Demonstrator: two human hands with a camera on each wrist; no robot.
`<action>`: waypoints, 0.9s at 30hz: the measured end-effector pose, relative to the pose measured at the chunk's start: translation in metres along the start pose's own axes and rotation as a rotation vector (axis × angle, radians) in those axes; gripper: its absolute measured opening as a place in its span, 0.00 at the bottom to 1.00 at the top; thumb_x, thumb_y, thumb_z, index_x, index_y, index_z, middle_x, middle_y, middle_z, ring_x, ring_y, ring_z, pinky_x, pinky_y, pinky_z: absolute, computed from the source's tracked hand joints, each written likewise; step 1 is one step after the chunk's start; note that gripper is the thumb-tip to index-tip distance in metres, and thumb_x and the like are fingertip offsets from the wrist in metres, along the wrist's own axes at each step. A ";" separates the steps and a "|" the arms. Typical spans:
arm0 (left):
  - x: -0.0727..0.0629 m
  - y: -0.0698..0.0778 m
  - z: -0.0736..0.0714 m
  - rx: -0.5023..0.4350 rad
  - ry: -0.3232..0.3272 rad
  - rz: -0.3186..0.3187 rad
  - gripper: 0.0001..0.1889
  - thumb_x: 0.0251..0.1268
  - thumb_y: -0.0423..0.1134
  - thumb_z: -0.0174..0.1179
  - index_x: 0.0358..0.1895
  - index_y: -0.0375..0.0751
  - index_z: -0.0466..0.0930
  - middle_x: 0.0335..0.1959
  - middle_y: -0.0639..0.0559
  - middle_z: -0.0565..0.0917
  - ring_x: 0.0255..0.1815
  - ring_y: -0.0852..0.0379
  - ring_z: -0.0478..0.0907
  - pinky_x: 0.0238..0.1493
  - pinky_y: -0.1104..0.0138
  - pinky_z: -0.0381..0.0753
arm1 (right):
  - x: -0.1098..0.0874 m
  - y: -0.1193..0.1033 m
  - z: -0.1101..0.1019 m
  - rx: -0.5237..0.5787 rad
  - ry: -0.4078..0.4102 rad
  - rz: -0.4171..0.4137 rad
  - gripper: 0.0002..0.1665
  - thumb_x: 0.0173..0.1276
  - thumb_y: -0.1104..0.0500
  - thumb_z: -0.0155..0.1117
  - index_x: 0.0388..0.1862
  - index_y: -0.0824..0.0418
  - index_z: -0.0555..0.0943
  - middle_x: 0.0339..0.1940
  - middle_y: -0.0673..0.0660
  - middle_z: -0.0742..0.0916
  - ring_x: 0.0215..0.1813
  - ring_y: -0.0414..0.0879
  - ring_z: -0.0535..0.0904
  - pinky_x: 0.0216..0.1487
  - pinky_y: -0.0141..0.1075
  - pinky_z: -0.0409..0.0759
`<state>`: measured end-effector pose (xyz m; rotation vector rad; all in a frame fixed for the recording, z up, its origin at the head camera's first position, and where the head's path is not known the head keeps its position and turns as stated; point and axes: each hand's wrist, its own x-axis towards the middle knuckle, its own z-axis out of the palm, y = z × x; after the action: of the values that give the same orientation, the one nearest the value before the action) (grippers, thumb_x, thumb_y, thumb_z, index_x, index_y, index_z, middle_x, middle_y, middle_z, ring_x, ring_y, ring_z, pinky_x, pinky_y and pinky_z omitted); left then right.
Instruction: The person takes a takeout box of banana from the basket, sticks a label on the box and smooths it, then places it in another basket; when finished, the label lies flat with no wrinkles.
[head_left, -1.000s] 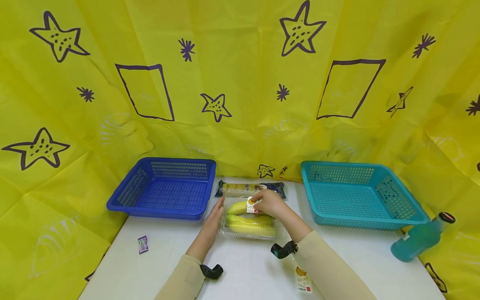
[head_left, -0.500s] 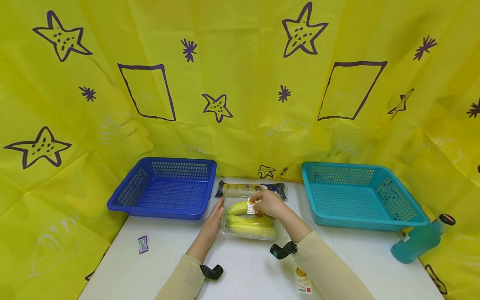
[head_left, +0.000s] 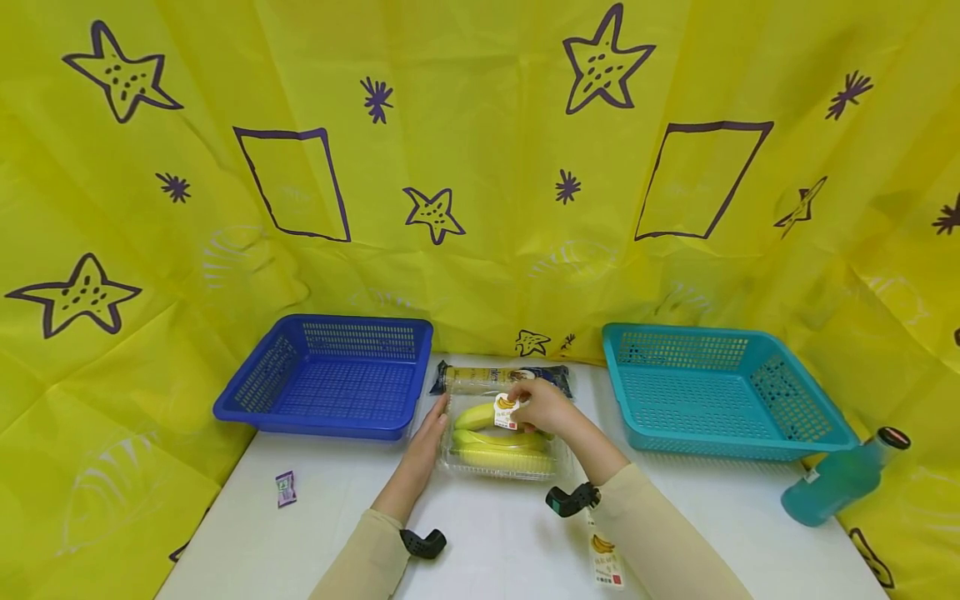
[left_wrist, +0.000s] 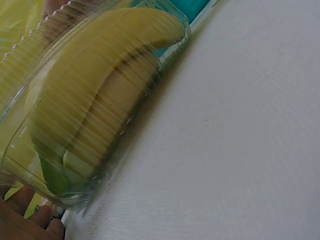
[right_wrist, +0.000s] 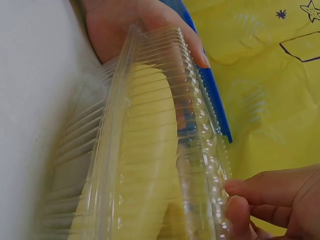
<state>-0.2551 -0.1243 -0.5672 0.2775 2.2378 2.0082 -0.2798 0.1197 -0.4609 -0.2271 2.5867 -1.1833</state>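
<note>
A clear plastic clamshell box [head_left: 498, 472] of bananas [head_left: 498, 439] lies in the middle of the white table, lid down. The long fingers of my left hand [head_left: 426, 437] rest along its left side. A small white label [head_left: 506, 413] with a banana picture lies on the lid. My right hand [head_left: 542, 407] has its bent fingertips on the label's right edge, and most of the picture shows. In the right wrist view the right thumb and fingers [right_wrist: 272, 192] are close together at the lid, the label hidden. The left wrist view shows left fingertips beside the box's lower corner.
Behind the box lies a long, dark-ended food packet [head_left: 480, 379]. A blue basket [head_left: 322, 425] stands back left and a teal basket [head_left: 712, 446] back right. A teal bottle [head_left: 832, 483] leans near the right edge. A purple wrapped sweet [head_left: 286, 489] and another banana label [head_left: 604, 562] lie nearer.
My right hand has slid slightly right and its fingers have drawn back from the label's face, uncovering the banana picture. The left hand and box stay in place.
</note>
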 end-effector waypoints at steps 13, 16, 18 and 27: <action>0.001 -0.001 0.000 -0.021 -0.004 0.000 0.35 0.77 0.62 0.38 0.80 0.53 0.48 0.82 0.51 0.49 0.83 0.46 0.38 0.80 0.44 0.35 | 0.000 0.004 0.001 -0.017 0.036 -0.003 0.11 0.62 0.64 0.70 0.44 0.60 0.83 0.51 0.63 0.80 0.25 0.48 0.80 0.30 0.39 0.81; 0.001 -0.001 0.001 -0.021 -0.007 -0.004 0.35 0.77 0.63 0.39 0.80 0.54 0.48 0.82 0.52 0.49 0.83 0.47 0.38 0.80 0.44 0.35 | 0.000 0.004 0.003 -0.067 0.054 -0.029 0.13 0.61 0.61 0.73 0.44 0.59 0.83 0.49 0.62 0.80 0.29 0.49 0.79 0.31 0.39 0.80; 0.001 0.000 0.001 -0.022 -0.008 -0.006 0.35 0.77 0.63 0.39 0.80 0.55 0.48 0.82 0.52 0.48 0.83 0.46 0.38 0.80 0.44 0.35 | -0.001 0.004 0.004 -0.110 0.061 -0.048 0.14 0.61 0.59 0.74 0.45 0.58 0.82 0.48 0.61 0.79 0.36 0.50 0.77 0.35 0.40 0.79; 0.000 0.001 0.001 -0.021 -0.006 -0.005 0.34 0.78 0.62 0.38 0.81 0.54 0.47 0.82 0.50 0.48 0.83 0.45 0.37 0.80 0.42 0.35 | -0.002 0.002 0.012 -0.180 0.043 -0.062 0.19 0.61 0.53 0.74 0.46 0.57 0.78 0.44 0.59 0.75 0.42 0.52 0.71 0.40 0.44 0.73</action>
<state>-0.2549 -0.1233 -0.5661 0.2748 2.2105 2.0245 -0.2746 0.1133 -0.4696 -0.3258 2.7437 -0.9852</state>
